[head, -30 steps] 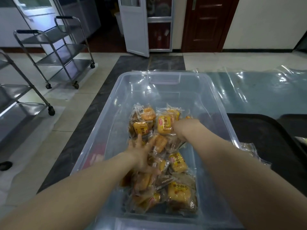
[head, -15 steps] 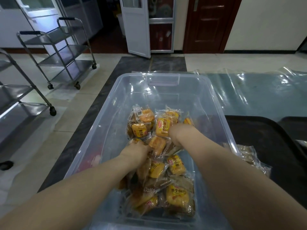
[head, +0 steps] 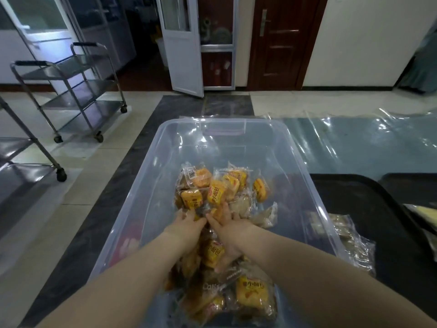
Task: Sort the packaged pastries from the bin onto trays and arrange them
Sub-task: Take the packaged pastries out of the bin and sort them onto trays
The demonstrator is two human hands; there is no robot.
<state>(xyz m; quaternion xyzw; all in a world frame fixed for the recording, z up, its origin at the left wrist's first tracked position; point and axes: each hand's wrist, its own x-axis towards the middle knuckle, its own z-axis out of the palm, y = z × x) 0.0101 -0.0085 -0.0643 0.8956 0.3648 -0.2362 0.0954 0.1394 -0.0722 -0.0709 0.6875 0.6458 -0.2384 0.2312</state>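
Both my left hand [head: 186, 229] and right hand [head: 230, 233] lie spread and loose, grasping nothing, on the pastries [head: 214, 197] heaped mid-bin [head: 151, 185], so I should pinch one packet's edge, not scoop.

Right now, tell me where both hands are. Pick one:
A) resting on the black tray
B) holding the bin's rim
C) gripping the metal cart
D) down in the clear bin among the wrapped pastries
D: the left hand and the right hand sit side by side inside the clear bin, on the pile of wrapped pastries, away from the black tray.
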